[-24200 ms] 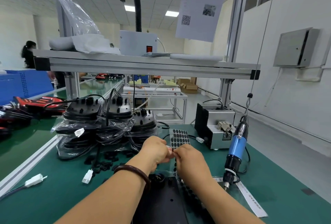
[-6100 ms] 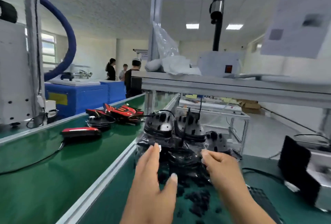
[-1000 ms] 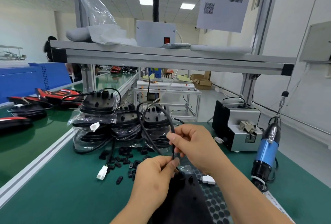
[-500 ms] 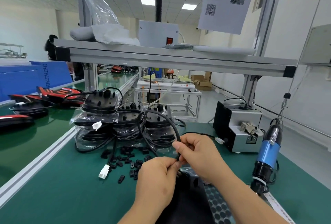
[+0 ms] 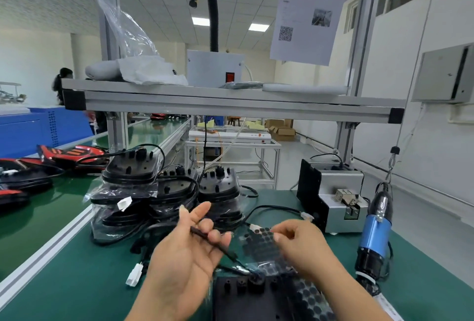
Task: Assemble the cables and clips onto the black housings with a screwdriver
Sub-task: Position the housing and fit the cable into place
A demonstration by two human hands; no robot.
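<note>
Head view: the left hand (image 5: 184,256) is turned palm up, with the forefinger and thumb raised and the other fingers curled round a black cable (image 5: 218,245). The cable slants down from these fingers to a round fitting on the black housing (image 5: 243,300), which lies flat on the green mat (image 5: 77,282) at the near edge, between the forearms. The right hand (image 5: 300,246) hovers over a sheet of black dots (image 5: 259,246) with its fingers bent. It is motion-blurred, so whether it pinches anything cannot be told. An electric screwdriver (image 5: 375,233) with a blue body hangs upright at the right, touched by neither hand, just beside a grey screw feeder (image 5: 338,200). A stack of bagged housings (image 5: 166,192) stands behind the left hand. A white connector (image 5: 134,274) lies on the mat to its left.
</note>
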